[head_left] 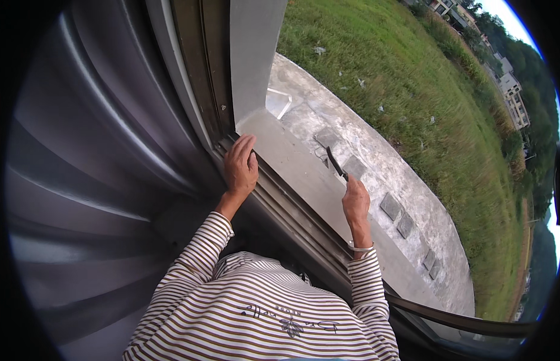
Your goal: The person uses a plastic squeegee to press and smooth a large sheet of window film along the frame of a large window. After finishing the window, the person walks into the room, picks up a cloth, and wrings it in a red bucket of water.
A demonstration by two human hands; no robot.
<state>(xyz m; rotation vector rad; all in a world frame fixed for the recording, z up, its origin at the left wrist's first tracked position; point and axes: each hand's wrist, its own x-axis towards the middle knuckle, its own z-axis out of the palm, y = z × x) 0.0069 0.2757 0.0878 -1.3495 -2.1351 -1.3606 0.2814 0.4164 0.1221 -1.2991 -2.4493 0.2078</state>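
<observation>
My left hand (241, 165) rests on the dark metal window track (292, 207), near the corner where it meets the upright frame (205, 66). Its fingers lie over the rail and hold nothing I can see. Out past the track, above the grey sill (304, 174), my right hand (356, 204) is closed around one end of a slim black tool (335, 161). The tool's long, slightly curved part points up and to the left. Its exact kind is unclear, and my fingers cover the gripped end.
Shiny grey curtains (81, 150) hang on the left. Below the sill outside lies a concrete strip (424, 222) with several square grey slabs (390, 206) and a white metal frame (280, 103). Grass (400, 114) lies beyond it. A dark window frame edge (466, 322) crosses the lower right.
</observation>
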